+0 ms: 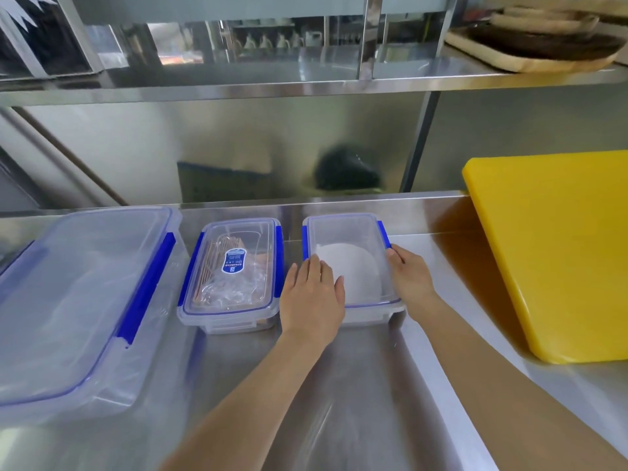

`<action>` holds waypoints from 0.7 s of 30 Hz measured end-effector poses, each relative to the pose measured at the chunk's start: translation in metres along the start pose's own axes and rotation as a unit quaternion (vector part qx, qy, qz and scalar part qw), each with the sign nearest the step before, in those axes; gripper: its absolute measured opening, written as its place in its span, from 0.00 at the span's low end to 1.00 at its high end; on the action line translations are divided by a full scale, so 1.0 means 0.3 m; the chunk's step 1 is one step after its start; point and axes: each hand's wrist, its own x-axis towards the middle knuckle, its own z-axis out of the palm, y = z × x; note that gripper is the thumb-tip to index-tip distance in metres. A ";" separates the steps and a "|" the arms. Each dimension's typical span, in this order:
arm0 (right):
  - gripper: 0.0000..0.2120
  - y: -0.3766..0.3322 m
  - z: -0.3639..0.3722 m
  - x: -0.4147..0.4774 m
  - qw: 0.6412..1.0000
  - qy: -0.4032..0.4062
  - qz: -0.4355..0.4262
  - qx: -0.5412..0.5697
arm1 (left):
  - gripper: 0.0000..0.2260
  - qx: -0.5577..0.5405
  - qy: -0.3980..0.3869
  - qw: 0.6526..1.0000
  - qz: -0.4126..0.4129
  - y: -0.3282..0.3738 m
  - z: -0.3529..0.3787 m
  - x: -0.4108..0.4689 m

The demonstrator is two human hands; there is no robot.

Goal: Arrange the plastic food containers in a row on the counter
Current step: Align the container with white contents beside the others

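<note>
Container (346, 239) flanked by left hand (314, 294), right hand (409, 275).

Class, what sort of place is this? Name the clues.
Probably a commercial kitchen: a stainless steel counter and shelf, a big yellow cutting board, and lidded plastic food containers.

Surface (356, 385): brushed stainless steel, glossy, reflective.
Containers (234, 266): clear smooth plastic, blue plastic clips.
Cutting board (557, 246): yellow plastic, matt.
Shelf (306, 83): polished metal.
Trays (530, 59): wood.
</note>
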 end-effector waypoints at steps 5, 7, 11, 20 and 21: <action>0.15 0.026 -0.001 -0.004 0.999 -0.006 0.021 0.026 | 0.24 -0.023 0.011 1.000 0.004 -0.008 0.002 -0.010; 0.15 0.036 -0.003 -0.021 0.998 -0.001 0.029 0.047 | 0.24 -0.036 0.031 0.999 0.015 -0.021 -0.007 -0.020; 0.14 0.047 0.001 -0.068 0.995 0.025 0.024 0.099 | 0.29 -0.050 0.055 0.997 0.026 -0.035 -0.028 -0.061; 0.20 0.056 -0.038 -0.199 0.984 -0.035 -0.003 0.174 | 0.30 -0.297 -0.018 0.952 -0.065 -0.039 -0.008 -0.160; 0.19 0.054 -0.039 -0.208 0.984 -0.050 -0.007 0.173 | 0.31 -0.363 -0.025 0.926 -0.101 -0.033 -0.013 -0.159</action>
